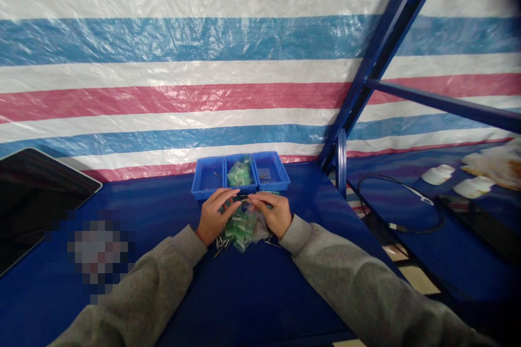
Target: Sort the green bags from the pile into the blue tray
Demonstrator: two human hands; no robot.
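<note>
My left hand (215, 216) is bent in a loose pinch, thumb and forefinger curved round the left end of a small dark-and-metallic part (244, 199). Its exact kind is too small to tell. The fingertips of my right hand (275, 211) close on the right end of the same part. Beneath both hands lies a green-tinted clear plastic bag (240, 230) with small slender pieces in it. Thin metal pins (220, 244) are scattered at its left, and a few more (272, 242) lie by the right wrist. Another clear bag (260, 227) sits partly under my right hand.
Behind the hands stand three blue bins: a left one (196, 184), a middle one (241, 188) holding a green bag (240, 173), and a right one (285, 179). A dark-screened device (36, 200) is at far left. A blue frame post (366, 76) rises at right, near white containers (437, 174) and a cable (437, 227).
</note>
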